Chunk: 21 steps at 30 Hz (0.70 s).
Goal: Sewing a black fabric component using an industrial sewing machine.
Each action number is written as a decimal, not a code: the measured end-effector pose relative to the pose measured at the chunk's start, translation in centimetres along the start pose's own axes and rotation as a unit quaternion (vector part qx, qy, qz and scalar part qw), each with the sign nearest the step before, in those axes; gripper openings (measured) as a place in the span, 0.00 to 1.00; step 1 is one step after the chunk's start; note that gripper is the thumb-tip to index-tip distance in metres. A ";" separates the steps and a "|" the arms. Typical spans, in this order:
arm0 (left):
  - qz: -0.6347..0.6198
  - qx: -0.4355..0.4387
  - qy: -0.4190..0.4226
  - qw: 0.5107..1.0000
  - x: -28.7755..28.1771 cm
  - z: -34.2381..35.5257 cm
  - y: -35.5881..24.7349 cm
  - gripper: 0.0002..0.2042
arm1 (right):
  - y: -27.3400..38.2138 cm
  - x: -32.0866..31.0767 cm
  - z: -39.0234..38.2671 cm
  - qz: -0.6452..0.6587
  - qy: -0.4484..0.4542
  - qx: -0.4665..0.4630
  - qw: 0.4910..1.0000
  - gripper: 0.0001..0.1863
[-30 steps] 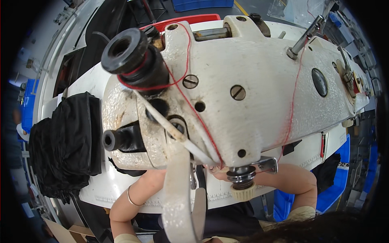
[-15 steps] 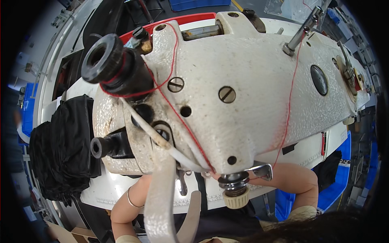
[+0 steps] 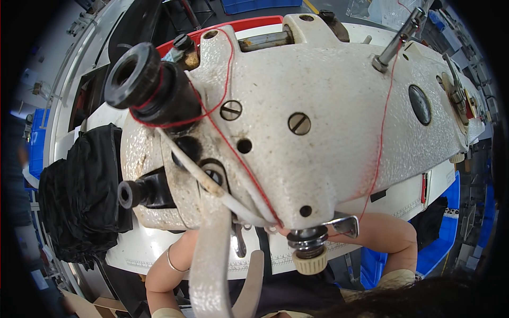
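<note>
Two forearms reach under the cream cast-metal sewing machine head (image 3: 328,122), centre frame; both hands hidden, grip can't be told. Red thread (image 3: 379,143), thin & fragile, runs down its right side; pinch gently near needle.

The big white sewing machine (image 3: 318,122) fills the view and hides both hands. Only the left forearm (image 3: 164,265) with its thin bracelet (image 3: 170,259) and the right forearm (image 3: 387,238) peek out from under it. What the hands hold or touch cannot be seen. The needle and the cloth under it are hidden too. The black fabric pile (image 3: 79,196) fades into the dark rim. Most of the bench (image 3: 132,249) is covered.
</note>
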<state>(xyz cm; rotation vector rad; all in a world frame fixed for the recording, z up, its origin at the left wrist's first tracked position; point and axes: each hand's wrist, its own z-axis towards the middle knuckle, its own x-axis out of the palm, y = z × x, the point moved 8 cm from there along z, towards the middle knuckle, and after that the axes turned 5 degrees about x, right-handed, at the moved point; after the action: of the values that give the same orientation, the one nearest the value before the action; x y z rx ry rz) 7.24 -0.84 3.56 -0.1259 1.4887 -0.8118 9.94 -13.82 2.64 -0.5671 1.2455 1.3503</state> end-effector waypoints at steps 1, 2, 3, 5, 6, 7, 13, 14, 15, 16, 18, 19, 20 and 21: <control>0.001 0.001 0.000 1.000 0.1 0.0 0.0 0.20 | 0.0 0.1 0.0 0.000 0.000 0.000 1.000 0.06; 0.003 0.003 0.001 1.000 0.1 0.0 0.0 0.20 | 0.0 0.5 -0.1 -0.001 0.021 0.001 1.000 0.06; 0.003 0.003 0.001 1.000 0.2 0.1 0.0 0.20 | -0.1 0.8 -0.1 -0.002 0.031 0.001 1.000 0.06; 0.013 0.011 -0.001 1.000 0.5 0.4 0.0 0.20 | 0.0 1.1 -0.2 -0.010 0.034 -0.006 0.999 0.06; 0.014 0.014 -0.001 1.000 0.6 0.4 0.0 0.20 | 0.2 1.4 -0.1 -0.014 0.032 -0.011 0.999 0.06; 0.017 0.015 -0.003 1.000 0.7 0.5 -0.1 0.20 | 0.3 1.4 -0.1 -0.018 0.029 -0.016 0.999 0.06; 0.050 0.024 -0.005 0.998 1.6 1.2 -0.7 0.20 | 0.9 -0.8 0.3 -0.081 -0.122 -0.029 0.989 0.06; 0.055 0.022 -0.006 0.998 1.7 1.4 -0.7 0.20 | 1.3 -0.6 0.2 -0.125 -0.101 -0.057 0.985 0.07; 0.050 0.038 0.003 0.998 2.0 1.6 -1.0 0.20 | 1.5 -0.6 0.2 -0.144 -0.089 -0.069 0.983 0.08; 0.069 0.022 -0.017 0.997 1.6 1.7 -0.9 0.20 | 1.7 -0.7 0.0 -0.162 -0.078 -0.082 0.980 0.09; 0.095 0.043 -0.057 0.993 1.0 1.9 -1.5 0.19 | 1.7 -1.0 0.0 -0.172 -0.067 -0.080 0.980 0.13; 0.107 0.066 -0.105 0.987 0.2 1.8 -2.0 0.18 | 1.6 -1.3 0.0 -0.164 -0.066 -0.064 0.982 0.15; 0.143 0.071 -0.125 0.979 -0.1 1.8 -2.3 0.17 | 1.7 -1.4 0.1 -0.164 -0.065 -0.065 0.982 0.15; 0.144 0.073 -0.122 0.979 -0.1 1.8 -2.4 0.17 | 1.7 -1.4 0.1 -0.153 -0.060 -0.065 0.984 0.17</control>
<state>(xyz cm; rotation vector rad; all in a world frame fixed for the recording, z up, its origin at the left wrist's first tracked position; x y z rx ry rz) 7.90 -3.30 5.15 0.0968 1.1786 -0.6418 8.71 -13.88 4.52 -0.7267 0.9327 1.1918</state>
